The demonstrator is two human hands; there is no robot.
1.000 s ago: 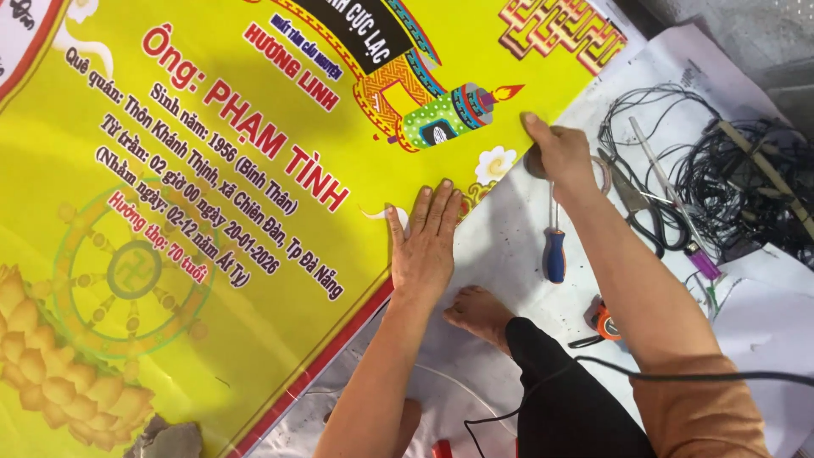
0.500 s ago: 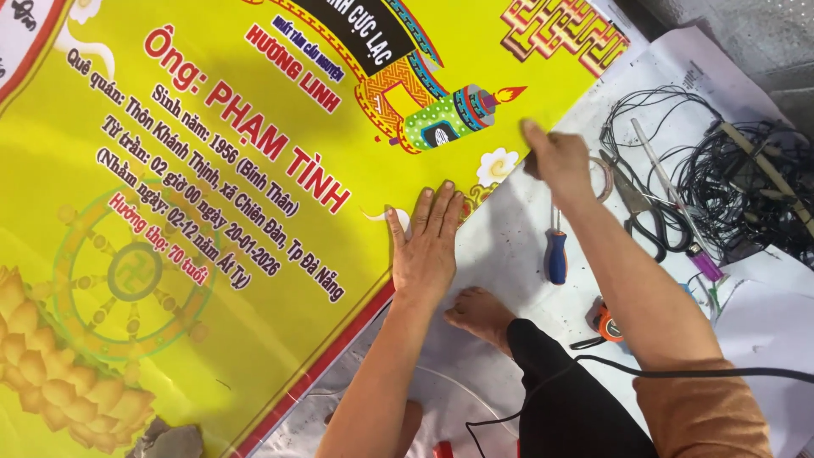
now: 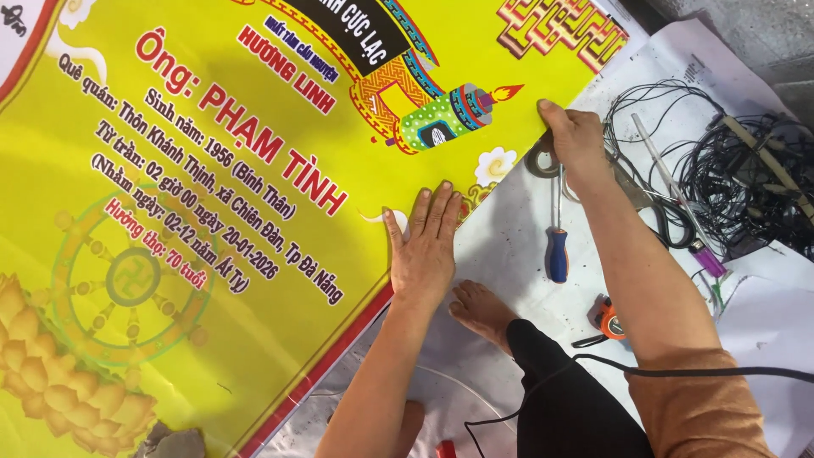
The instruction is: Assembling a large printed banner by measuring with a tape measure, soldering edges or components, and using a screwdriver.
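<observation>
Here, the biggest thing in view is a glossy yellow printed banner, a flat sheet that covers most of the left and middle of the picture. Its long axis runs on a slant from upper left to lower right, and its lines of red and dark lettering follow that slant. It carries a red border along its lower right edge, a pale green wheel figure at lower left, golden petal shapes in the bottom corner, a green lantern shape with a small flame near the top, and a red fret pattern at the upper right corner. The surface looks smooth and slightly shiny.

Under and beside the banner lies white sheeting, creased and matt. At the far right sits a tangle of thin black cables.

The left hand lies flat on the banner's right edge, palm down, fingers straight and close together, gripping nothing. The right hand is at the banner's edge further up, fingers curled down onto it; whether they pinch the sheet cannot be told.

A bare foot rests just below the left hand. A blue-handled screwdriver lies between the hands, shaft pointing upward. A small orange tape measure sits near the right forearm.
</observation>
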